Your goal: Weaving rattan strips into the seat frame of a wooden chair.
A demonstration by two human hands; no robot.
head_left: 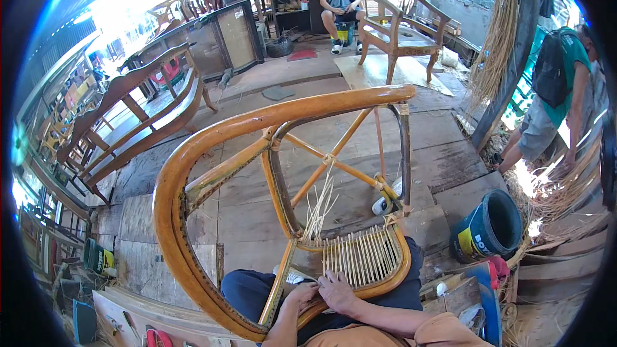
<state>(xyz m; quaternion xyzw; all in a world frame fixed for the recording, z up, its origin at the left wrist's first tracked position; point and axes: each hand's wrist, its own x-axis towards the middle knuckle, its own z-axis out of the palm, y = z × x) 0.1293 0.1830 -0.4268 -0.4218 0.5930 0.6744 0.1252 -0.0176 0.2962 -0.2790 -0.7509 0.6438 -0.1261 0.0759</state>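
An open workshop with a plank floor [270, 205], wooden chairs at twelve o'clock and a dark bucket [491, 225] at four. At six, a rattan chair frame [193, 167] lies across the lap. The left hand [301, 295] pinches strands; the right hand [337, 290] presses fingers together on the woven cane panel [363, 257]. Weaving looks underway; the next pass likely needs even tension.

Plank floor [443, 160] carrying everything: dark bucket [491, 225] sitting at right w/ straw [565, 193] lying beside; wooden armchair [402, 29] and bench [138, 119] standing further back; green can [98, 258] sitting at left.
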